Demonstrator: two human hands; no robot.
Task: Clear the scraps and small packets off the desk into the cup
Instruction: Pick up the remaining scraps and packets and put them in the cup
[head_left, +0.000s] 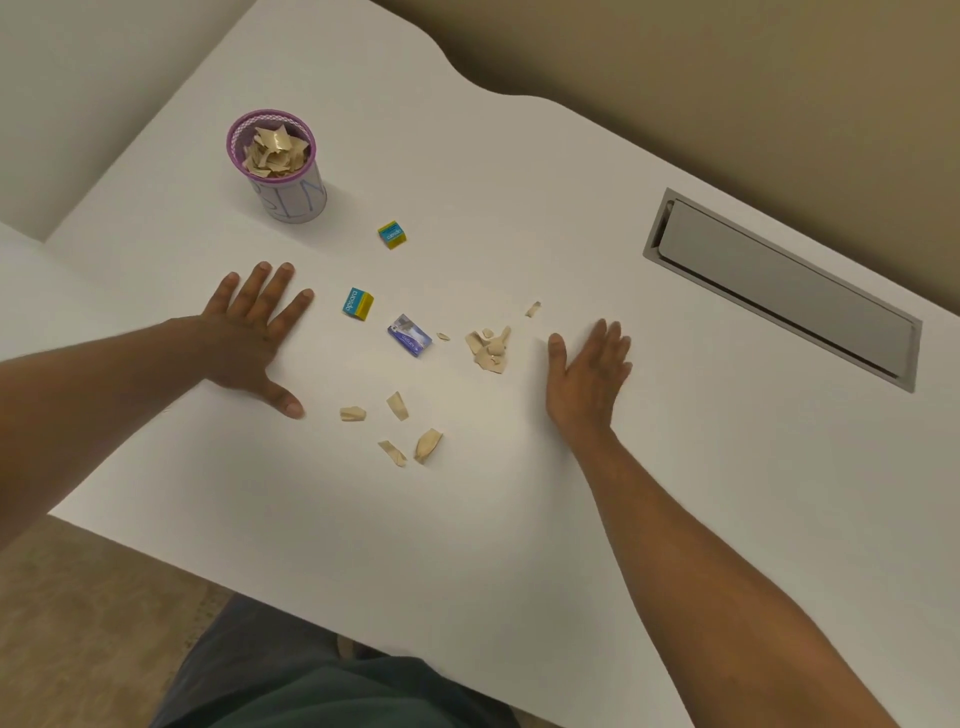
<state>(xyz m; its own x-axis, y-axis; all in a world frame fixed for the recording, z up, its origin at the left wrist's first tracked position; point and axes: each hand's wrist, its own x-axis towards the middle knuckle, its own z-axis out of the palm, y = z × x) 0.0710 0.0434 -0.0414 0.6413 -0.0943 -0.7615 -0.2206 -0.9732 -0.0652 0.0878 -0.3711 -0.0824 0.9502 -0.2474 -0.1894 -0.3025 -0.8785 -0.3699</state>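
Observation:
A purple-rimmed cup (291, 200) stands at the back left of the white desk (519, 519), full of tan paper scraps. A teal and yellow packet (391, 235) lies right of the cup. A second one (358, 303) sits just right of my left hand (249, 332). A blue packet (410, 335) lies in the middle. A small heap of tan scraps (488, 348) lies left of my right hand (587, 374). Several loose scraps (397, 405) lie nearer me. Both hands rest flat on the desk, fingers apart, holding nothing.
A grey recessed cable hatch (779, 286) is set into the desk at the right. The desk's front edge runs across the lower frame, with my lap and the floor beyond it. A beige wall stands behind the desk.

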